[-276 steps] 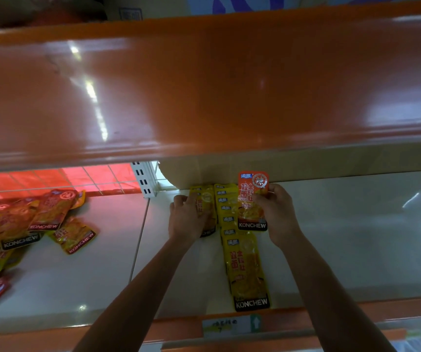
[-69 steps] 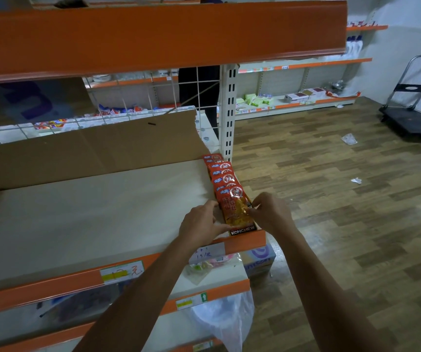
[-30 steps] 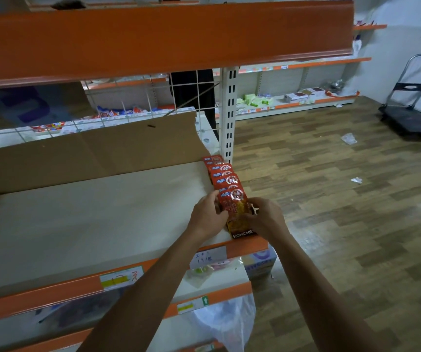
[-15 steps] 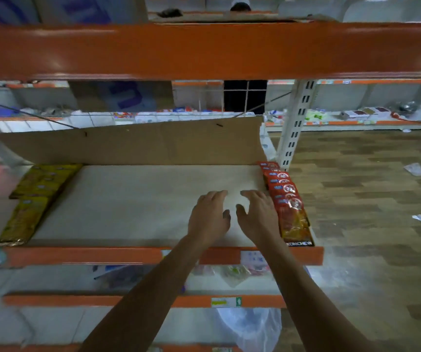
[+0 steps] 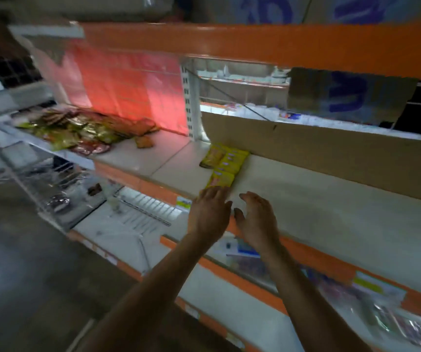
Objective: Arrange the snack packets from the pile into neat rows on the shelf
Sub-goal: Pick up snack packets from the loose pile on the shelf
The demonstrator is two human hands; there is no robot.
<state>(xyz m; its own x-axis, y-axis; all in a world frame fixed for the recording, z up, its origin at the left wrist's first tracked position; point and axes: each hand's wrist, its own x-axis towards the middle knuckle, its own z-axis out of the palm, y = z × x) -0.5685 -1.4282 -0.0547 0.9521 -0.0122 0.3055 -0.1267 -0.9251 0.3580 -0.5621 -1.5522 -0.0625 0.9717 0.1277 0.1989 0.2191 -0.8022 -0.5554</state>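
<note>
Two empty hands are seen at the centre of the frame: the left hand (image 5: 210,212) and the right hand (image 5: 257,219) are held with fingers spread and relaxed, nothing gripped, above the front edge of the shelf (image 5: 306,207). A short row of yellow packets (image 5: 226,165) is laid just above the left fingertips; whether it is touched cannot be told through the blur. The pile (image 5: 77,130) of snack packets is heaped at the upper left, well apart from the hands. The step in hand is judged to be a reach for fresh stock. A move leftward to the pile is called for next, with packets to be gripped and brought back beside the yellow row.
</note>
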